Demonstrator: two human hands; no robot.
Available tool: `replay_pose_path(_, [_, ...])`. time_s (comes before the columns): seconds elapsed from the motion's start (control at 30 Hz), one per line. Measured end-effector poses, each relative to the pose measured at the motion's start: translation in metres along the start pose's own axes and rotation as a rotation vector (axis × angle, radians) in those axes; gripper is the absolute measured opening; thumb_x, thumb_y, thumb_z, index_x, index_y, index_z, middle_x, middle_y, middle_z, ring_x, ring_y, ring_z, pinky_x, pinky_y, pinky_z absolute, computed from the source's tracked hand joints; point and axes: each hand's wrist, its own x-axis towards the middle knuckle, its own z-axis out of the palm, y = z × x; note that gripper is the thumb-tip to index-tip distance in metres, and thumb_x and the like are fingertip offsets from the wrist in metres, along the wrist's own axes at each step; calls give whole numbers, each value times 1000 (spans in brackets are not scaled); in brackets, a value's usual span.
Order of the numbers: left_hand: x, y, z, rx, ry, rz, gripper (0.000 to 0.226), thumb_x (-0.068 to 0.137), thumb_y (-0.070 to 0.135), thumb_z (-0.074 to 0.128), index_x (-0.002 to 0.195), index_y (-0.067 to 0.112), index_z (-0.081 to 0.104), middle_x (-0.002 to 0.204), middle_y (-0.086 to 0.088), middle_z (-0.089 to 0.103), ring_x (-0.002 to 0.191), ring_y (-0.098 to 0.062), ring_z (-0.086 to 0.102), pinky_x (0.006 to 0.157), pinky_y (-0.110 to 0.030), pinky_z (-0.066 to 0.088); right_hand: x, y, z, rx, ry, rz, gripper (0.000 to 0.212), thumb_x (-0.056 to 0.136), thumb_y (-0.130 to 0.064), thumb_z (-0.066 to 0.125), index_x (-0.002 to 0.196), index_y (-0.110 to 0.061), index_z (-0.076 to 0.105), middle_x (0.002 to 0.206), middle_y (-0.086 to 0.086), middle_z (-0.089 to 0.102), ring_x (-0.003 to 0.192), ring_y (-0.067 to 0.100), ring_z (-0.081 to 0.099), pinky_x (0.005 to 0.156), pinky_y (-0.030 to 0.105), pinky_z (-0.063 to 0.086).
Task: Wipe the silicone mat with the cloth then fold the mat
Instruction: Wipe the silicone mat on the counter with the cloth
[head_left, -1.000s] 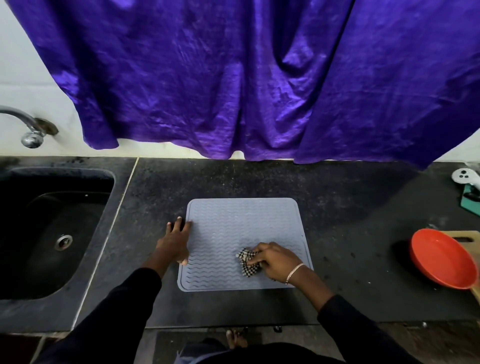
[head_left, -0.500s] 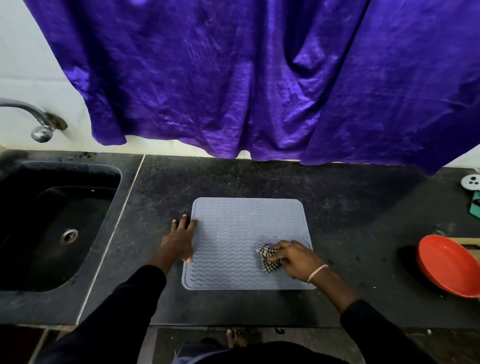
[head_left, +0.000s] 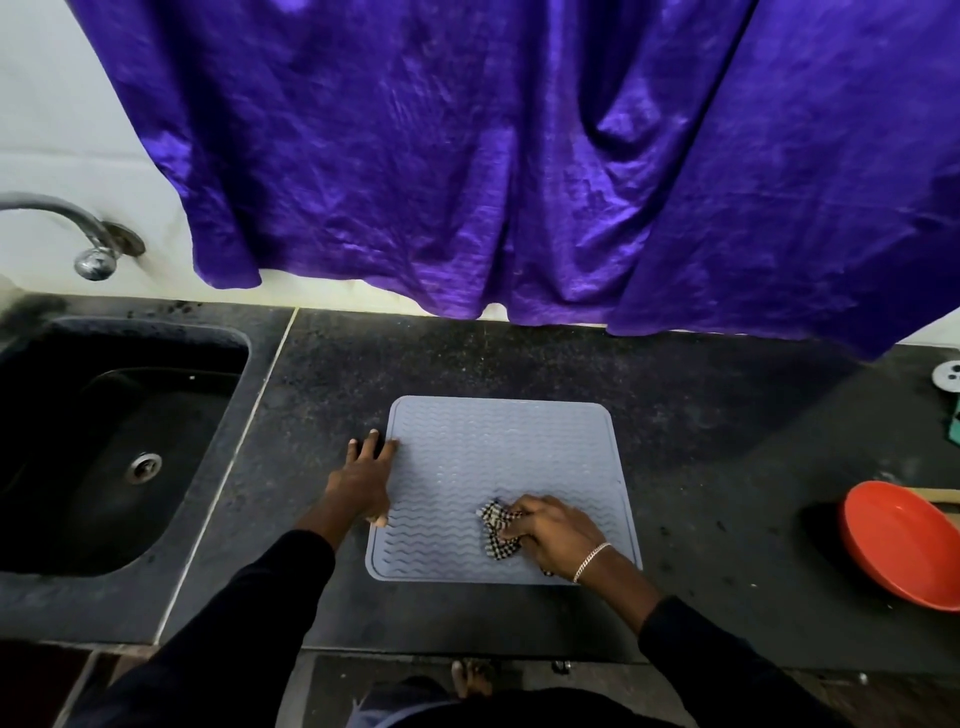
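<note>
A grey-blue silicone mat (head_left: 498, 457) with a wavy ribbed surface lies flat on the dark stone counter (head_left: 701, 467). My right hand (head_left: 553, 530) is closed on a bunched black-and-white checked cloth (head_left: 496, 527) and presses it onto the mat's near right part. My left hand (head_left: 363, 480) lies flat with fingers spread over the mat's left edge, thumb resting on the mat, holding it down.
A black sink (head_left: 119, 447) with a metal tap (head_left: 83, 234) sits to the left. A red bowl (head_left: 904, 545) rests on a wooden board at the right edge. A purple curtain (head_left: 493, 156) hangs behind the counter. Small items (head_left: 948, 387) lie at far right.
My right hand swept the cloth to the right across the mat and has come back toward the near middle. My left hand stayed on the mat's left edge.
</note>
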Motion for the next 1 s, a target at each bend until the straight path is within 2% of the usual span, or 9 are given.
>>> replay_pose_path(0.13, [-1,1,0,1,2,1,138,63,17,92,158,27,-7,165,-3,-22,152,-37,-14,113,-62,32,-6,16,-9,-34,-38,43,37,86,-20,59,117,-37,67,123,-5,58,112,22,56,86,28,46])
replay_pose_path(0.23, [-1,1,0,-6,8,1,137,63,16,91,158,27,-7,165,-4,-22,152,-38,-14,113,-62,32,-1,18,-20,-6,-79,65,39,84,-19,62,119,-34,68,117,0,60,108,23,59,89,31,48])
replay_pose_path(0.37, [-2,2,0,-14,13,2,136,63,13,91,158,27,-6,165,-3,-21,152,-37,-13,112,-63,33,17,-4,-23,-11,-48,-29,39,88,-18,61,124,-32,66,124,1,58,112,22,55,91,31,46])
replay_pose_path(0.5, [-3,-1,0,-12,17,5,137,62,16,92,158,28,-5,165,-2,-20,152,-36,-12,111,-64,33,32,-29,-5,-33,-81,-100,39,86,-18,59,122,-30,67,123,5,59,113,28,55,90,34,47])
replay_pose_path(0.77, [0,-6,1,3,21,24,137,62,22,92,158,29,-6,165,-2,-20,153,-36,-12,111,-64,34,11,13,-4,9,-116,-54,38,83,-17,61,118,-33,68,118,-1,61,106,23,59,85,30,50])
replay_pose_path(0.9, [0,-5,2,3,19,23,137,64,22,92,158,28,-7,165,-3,-21,152,-36,-13,111,-63,34,16,1,-25,-94,-141,-29,40,84,-14,61,118,-34,69,119,-2,59,109,23,57,85,32,50])
replay_pose_path(1.0, [-1,-4,2,-1,18,24,136,65,22,91,158,29,-8,165,-3,-22,152,-36,-13,112,-62,33,29,-21,-30,-55,-105,-54,41,84,-15,59,118,-36,68,123,-4,61,112,22,57,89,32,49])
